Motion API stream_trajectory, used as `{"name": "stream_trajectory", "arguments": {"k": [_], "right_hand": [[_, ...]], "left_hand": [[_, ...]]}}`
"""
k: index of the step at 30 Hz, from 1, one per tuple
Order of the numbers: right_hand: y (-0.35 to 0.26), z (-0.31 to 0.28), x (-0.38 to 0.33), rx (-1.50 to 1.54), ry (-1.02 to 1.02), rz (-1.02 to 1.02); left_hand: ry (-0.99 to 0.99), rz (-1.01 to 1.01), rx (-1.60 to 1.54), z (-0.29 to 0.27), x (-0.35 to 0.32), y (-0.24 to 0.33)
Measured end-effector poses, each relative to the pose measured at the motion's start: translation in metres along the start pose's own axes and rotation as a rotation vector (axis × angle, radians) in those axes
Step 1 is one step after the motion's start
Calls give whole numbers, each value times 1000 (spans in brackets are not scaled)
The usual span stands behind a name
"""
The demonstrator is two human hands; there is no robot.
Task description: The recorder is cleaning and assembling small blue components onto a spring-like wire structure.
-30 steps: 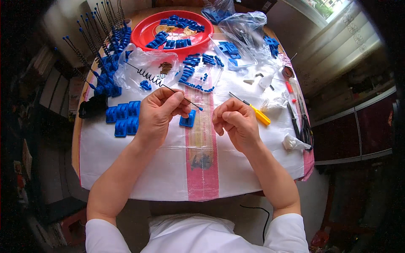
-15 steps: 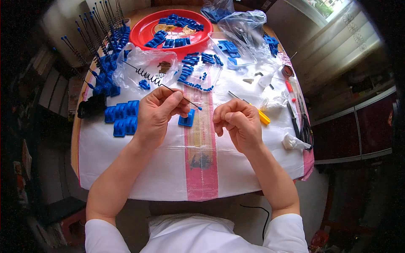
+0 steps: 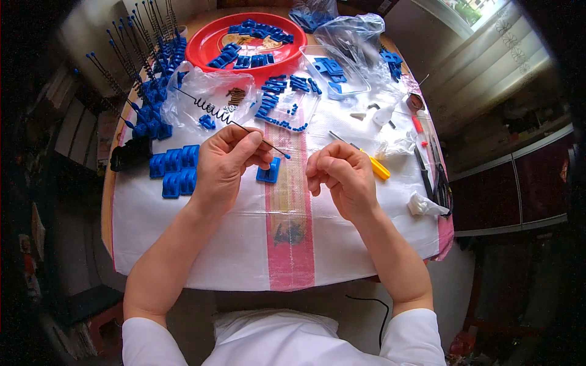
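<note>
1. From where I stand, the left hand (image 3: 227,161) has its thumb and fingers pinching a thin black wire (image 3: 213,111), held above the surface (image 3: 342,250)
2. The wire's coiled stretch runs up and to the left of that hand, in front of a clear plastic bag (image 3: 183,122); its straight end slants down to the right, finishing in a small blue tip (image 3: 287,156)
3. The right hand (image 3: 345,180) is well apart from the left, its fingers curled inward and the thumb close to the forefinger; I cannot tell whether they pinch anything
4. A single blue block (image 3: 268,171) lies just beyond the left fingers, near the tip
5. More blue blocks (image 3: 174,161) sit grouped left of the left hand
6. Just beyond the right hand lies a yellow-handled screwdriver (image 3: 379,168)
7. Farther back stands a red basin (image 3: 204,36) with blue pieces in it
</note>
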State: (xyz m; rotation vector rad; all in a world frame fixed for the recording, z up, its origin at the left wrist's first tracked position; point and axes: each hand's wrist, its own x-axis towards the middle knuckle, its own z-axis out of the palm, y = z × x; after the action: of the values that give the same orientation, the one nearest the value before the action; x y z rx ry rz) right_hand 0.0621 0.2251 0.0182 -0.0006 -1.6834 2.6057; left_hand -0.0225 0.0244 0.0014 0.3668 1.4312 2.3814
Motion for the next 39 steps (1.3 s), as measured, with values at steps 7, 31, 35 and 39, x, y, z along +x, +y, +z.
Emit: {"name": "stream_trajectory", "arguments": {"k": [7,31,35,39], "right_hand": [[6,-5,0,-37,-16,-80],[18,0,6,-662,48,-400],[10,14,0,-798,59,-396],[7,17,-2,-867,56,-442]], "left_hand": [[-13,4,5,0,0,0],[-138,-74,247,17,-12,16],[-138,-14,354,18,-16,11],[-153,87,492,20,-17,9]]}}
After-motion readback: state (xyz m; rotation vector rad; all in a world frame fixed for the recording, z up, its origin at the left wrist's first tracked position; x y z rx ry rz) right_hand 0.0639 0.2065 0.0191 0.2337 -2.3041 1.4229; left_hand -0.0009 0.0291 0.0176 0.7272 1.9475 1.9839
